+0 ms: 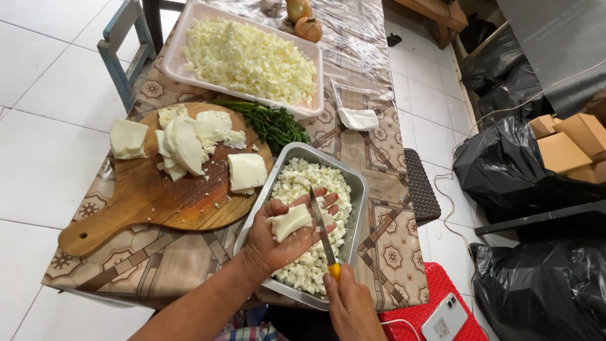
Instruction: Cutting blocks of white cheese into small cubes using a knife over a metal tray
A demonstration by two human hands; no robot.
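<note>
My left hand (281,240) is palm up over a metal tray (360,189) of small white cheese cubes, and a slab of white cheese (290,221) lies in the palm. My right hand (347,303) grips a knife (320,228) by its yellow handle. The blade lies lengthwise across the cheese slab and my left fingers. To the left, a round wooden cutting board (151,196) carries several larger cheese slices (189,142) and one square block (246,172).
A white foam tray (183,38) full of diced cheese sits at the back of the table, with green herbs (271,123) in front of it. Two onions (303,19) lie beyond. Black bags (524,170), cardboard boxes (562,145), a red stool (435,297) and a phone (445,319) are at right.
</note>
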